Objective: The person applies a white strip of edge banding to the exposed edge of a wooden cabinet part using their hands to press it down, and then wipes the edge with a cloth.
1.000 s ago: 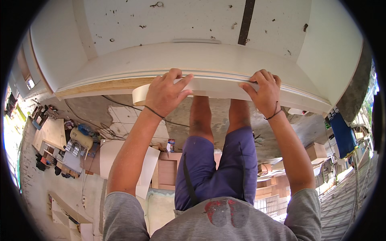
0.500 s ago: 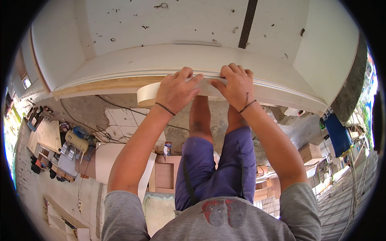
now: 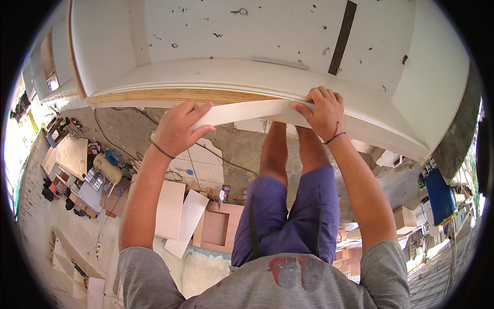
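A white strip of edge banding (image 3: 247, 111) stretches between my two hands, bowed away from the front edge of a white cabinet panel. My left hand (image 3: 177, 129) pinches its left part between thumb and fingers, out in front of the panel. My right hand (image 3: 326, 114) grips over the panel's rim, its fingers on top and the thumb against the strip. Left of my right hand, the bare plywood edge (image 3: 180, 96) shows as a layered tan band. To the right, the front edge (image 3: 381, 123) is white.
The white cabinet interior (image 3: 206, 31) holds scattered dark shavings, a dark slot and a thin grey strip (image 3: 280, 63). On the floor behind lie cables, white boards (image 3: 188, 221), a recessed wooden panel (image 3: 216, 226) and a tan compressor tank (image 3: 108, 169). A blue object (image 3: 437, 190) stands at right.
My left hand has moved left and toward me, drawing the strip off the edge. My right hand stays on the rim. More bare plywood shows, and the view has shifted.
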`<state>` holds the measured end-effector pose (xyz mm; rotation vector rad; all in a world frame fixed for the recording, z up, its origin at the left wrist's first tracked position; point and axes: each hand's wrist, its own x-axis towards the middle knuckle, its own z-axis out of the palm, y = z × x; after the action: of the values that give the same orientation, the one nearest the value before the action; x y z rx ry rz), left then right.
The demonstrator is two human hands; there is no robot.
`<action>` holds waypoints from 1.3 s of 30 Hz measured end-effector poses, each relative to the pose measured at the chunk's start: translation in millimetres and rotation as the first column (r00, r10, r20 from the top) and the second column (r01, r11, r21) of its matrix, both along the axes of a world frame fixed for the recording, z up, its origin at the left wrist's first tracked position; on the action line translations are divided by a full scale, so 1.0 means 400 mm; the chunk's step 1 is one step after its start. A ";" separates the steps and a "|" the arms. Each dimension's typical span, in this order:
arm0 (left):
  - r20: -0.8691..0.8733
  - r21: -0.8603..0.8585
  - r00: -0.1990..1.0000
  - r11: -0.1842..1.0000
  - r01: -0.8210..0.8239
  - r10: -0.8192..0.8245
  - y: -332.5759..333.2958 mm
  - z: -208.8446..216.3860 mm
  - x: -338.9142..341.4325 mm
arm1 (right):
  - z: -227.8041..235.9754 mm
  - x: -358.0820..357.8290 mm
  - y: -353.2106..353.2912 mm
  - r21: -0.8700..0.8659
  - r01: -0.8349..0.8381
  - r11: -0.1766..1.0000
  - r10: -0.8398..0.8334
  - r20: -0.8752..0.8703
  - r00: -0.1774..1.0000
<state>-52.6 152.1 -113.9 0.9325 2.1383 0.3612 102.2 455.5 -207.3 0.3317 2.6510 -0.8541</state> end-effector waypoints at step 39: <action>-0.340 -0.005 0.933 0.993 0.120 -0.115 -0.023 -0.205 0.029 | -0.036 -0.187 -0.319 -0.018 -0.050 0.999 0.052 0.114 0.992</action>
<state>-41.1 142.9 -195.7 1.1976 2.3764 0.1647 27.3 327.7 -221.7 0.2985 2.5354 -0.8139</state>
